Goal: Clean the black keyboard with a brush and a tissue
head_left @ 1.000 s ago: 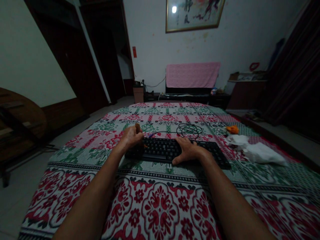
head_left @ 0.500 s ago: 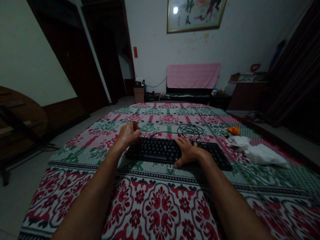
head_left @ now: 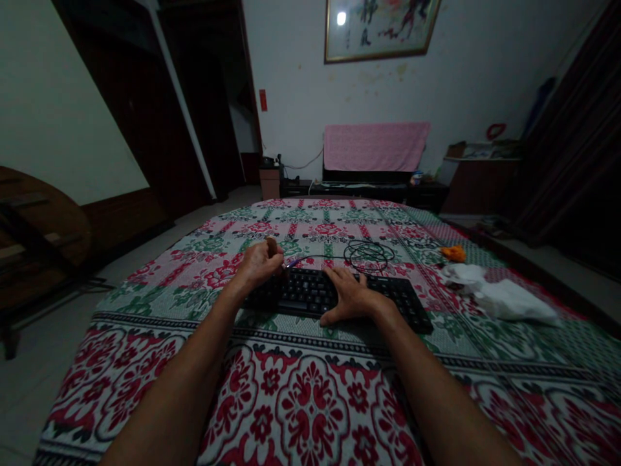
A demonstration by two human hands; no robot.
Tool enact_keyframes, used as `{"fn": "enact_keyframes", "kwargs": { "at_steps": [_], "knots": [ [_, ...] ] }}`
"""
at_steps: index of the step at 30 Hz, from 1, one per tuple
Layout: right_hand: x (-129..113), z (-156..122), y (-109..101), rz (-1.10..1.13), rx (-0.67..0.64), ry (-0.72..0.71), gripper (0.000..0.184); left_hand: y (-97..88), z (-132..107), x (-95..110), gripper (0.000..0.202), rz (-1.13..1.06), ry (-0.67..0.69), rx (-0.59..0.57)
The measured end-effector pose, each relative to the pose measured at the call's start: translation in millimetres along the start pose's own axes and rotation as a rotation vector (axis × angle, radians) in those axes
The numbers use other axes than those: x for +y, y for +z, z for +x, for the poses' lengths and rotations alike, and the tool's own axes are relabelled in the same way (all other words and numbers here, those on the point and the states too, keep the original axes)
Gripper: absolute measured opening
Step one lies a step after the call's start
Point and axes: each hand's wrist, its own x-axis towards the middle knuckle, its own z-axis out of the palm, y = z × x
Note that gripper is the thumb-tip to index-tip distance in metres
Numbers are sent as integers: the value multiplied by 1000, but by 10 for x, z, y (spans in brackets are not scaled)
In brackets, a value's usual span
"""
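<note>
A black keyboard (head_left: 310, 291) lies on the patterned cloth in front of me. My right hand (head_left: 352, 294) spans it, thumb at the near edge and spread fingers at the far edge, gripping it across its width. My left hand (head_left: 261, 262) is closed above the keyboard's left end. A brown rounded piece (head_left: 271, 244) shows at the top of this fist; what it belongs to is hidden. Just right of the fist, behind the keyboard, lies a purple cable plug (head_left: 294, 262). Its thin black cable (head_left: 369, 254) is coiled loosely on the cloth beyond.
The red, green and white cloth (head_left: 310, 401) covers the wide surface. To the right lie an orange crumpled item (head_left: 453, 253) and a white crumpled bag or cloth (head_left: 514, 299). A folded round tabletop (head_left: 43, 226) leans at the left. A pink cloth (head_left: 376, 147) hangs at the far wall.
The keyboard has slid left along with my right hand. My left fist has moved right and slightly farther away, closer to the purple plug.
</note>
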Motion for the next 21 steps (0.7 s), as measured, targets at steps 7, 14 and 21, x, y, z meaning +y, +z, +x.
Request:
{"fn": "enact_keyframes", "kwargs": {
  "at_steps": [7,14,21],
  "knots": [
    [-6,-74,-125,-22,-97,68,136,-208,-37,51,20,383,-62,73],
    [34,-91,-153,-38,-104,79,134,-180,-20,51,26,161,-120,52],
    [17,-102,-161,-45,-97,88,132,-144,-4,-86,25,-28,-97,-166]
  ]
}}
